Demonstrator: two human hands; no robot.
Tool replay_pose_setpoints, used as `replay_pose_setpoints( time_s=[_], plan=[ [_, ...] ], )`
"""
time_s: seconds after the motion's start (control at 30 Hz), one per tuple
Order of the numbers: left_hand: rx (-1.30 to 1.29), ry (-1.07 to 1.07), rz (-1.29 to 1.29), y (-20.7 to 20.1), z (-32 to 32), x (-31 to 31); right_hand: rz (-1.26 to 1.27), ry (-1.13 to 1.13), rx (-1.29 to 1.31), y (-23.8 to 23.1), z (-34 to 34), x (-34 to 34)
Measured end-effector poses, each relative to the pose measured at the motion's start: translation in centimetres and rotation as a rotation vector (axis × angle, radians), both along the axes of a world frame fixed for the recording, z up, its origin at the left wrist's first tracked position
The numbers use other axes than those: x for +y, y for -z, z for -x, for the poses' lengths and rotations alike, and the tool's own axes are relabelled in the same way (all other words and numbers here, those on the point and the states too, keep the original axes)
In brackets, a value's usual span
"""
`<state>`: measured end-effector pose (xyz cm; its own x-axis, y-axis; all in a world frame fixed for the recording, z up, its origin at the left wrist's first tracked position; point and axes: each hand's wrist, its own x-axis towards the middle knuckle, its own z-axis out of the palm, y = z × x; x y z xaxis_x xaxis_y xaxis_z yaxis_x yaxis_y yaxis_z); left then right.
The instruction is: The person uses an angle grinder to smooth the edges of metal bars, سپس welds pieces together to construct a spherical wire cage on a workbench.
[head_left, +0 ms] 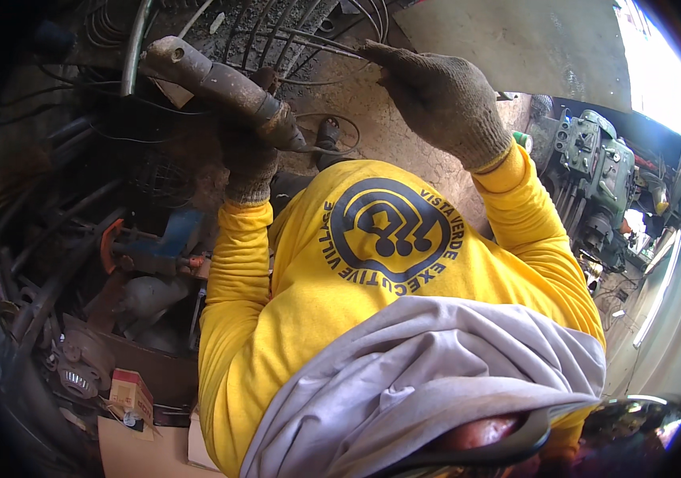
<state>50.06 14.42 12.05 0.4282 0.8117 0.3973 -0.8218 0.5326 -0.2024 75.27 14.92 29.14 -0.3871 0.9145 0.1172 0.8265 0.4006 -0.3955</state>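
Observation:
My left hand (pixel 249 159), in a dark, dirty knit glove, grips a thick, rusty metal cylinder (pixel 225 89) from beneath. The piece lies slanted, with a round hole near its upper left end and a stepped collar toward its lower right end. Most of the left fingers are hidden behind it. My right hand (pixel 444 99), gloved in grey-brown knit, is raised to the right of the cylinder and apart from it. Its fingers stretch leftward, close together, with the thumb lower. Thin dark wire (pixel 309 41) runs up to these fingertips; whether they touch it I cannot tell.
Metal rods and wire loops lie on a dark work surface (pixel 101 48) at the upper left. A large flat sheet (pixel 516 48) stands at the upper right. A green machine (pixel 595 167) is on the right. Scattered metal parts and a small box (pixel 129 396) fill the left side.

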Motion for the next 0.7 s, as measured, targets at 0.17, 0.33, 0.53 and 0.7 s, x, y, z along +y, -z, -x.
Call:
replay_pose_setpoints(
  time_s=[0.17,0.33,0.53,0.7],
  plan=[
    [0.077,0.000,0.161,3.3,0.8,-1.1,-0.015,0.010,0.024,0.3,-0.6,0.0],
    [0.409,-0.243,0.322,6.8,0.2,-2.0,-0.054,-0.008,0.028,1.1,-1.3,0.4],
    [0.189,0.012,-0.056,0.6,1.0,-1.1,-0.107,-0.011,0.060,1.9,-2.2,0.7],
    [0.438,-0.087,0.478,4.2,3.5,-4.9,-0.122,0.030,0.110,2.6,-3.0,0.7]
  ],
)
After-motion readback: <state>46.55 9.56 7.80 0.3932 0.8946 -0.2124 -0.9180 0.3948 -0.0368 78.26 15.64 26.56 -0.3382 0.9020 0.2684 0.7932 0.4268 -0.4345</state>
